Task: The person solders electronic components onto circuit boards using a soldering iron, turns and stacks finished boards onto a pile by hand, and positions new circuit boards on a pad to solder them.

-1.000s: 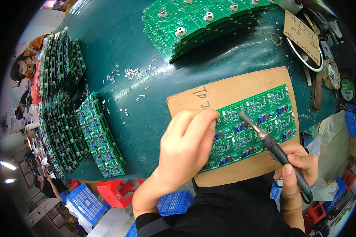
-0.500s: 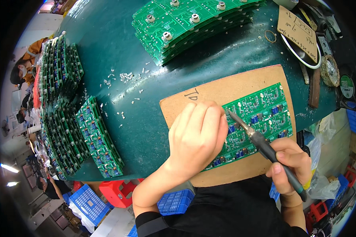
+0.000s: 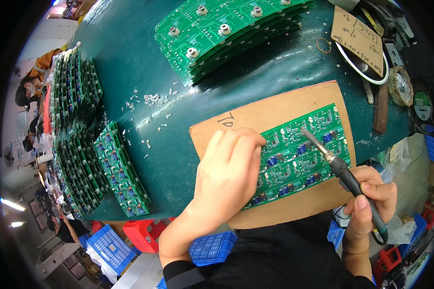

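A green circuit board (image 3: 287, 166) with blue and white parts lies on a brown board (image 3: 284, 214). My left hand (image 3: 229, 171) is closed over the circuit board's left end, thumb and fingertips pressed together; what they pinch is hidden. In my right hand (image 3: 371, 195) is a soldering iron (image 3: 347, 178) with a black handle. Its metal tip points to the upper left, over the middle of the circuit board's upper part; whether it touches cannot be made out.
Large green boards (image 3: 217, 41) are stacked at the far side of the dark green table (image 3: 144, 188). More boards (image 3: 74, 159) stand in rows at the left, beside a low stack (image 3: 123, 173). Small metal parts (image 3: 152, 99) lie scattered. A cardboard piece (image 3: 357, 38) rests at the far right.
The soldering iron and my right hand have moved right, so the tip is away from my left fingers. My left hand has shifted slightly left relative to the board. The view has tilted a little.
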{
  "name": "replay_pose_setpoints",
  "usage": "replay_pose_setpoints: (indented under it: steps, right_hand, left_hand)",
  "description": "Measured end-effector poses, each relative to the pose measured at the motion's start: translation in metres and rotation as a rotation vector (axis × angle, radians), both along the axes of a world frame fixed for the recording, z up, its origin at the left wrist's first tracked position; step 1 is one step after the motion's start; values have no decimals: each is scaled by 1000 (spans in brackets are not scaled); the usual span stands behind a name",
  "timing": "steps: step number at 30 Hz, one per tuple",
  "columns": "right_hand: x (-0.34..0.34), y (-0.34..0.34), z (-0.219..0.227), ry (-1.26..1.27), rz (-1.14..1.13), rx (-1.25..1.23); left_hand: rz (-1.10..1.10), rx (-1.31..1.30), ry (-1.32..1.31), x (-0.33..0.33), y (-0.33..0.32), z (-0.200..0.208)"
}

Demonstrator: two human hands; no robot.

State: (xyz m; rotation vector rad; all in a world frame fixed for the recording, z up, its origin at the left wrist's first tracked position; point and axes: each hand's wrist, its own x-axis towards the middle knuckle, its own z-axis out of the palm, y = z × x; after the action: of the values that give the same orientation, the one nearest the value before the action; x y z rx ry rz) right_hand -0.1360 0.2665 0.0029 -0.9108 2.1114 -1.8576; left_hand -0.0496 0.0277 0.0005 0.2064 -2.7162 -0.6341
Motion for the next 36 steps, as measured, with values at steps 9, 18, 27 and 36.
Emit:
replay_pose_setpoints:
  steps: [9,18,27,36]
  right_hand:
    - [-11,-1,-12,16,45,-26]
    - [-30,-10,-6,228,216,-1]
    - [-32,-2,-7,-2,136,-19]
    - [-32,14,-7,27,6,-96]
  left_hand:
    - [-7,235,24,-26,19,-14]
    - [37,62,11,-34,26,-21]
    - [26,-92,-48,-39,29,-10]
    - [-27,37,-54,-40,22,-4]
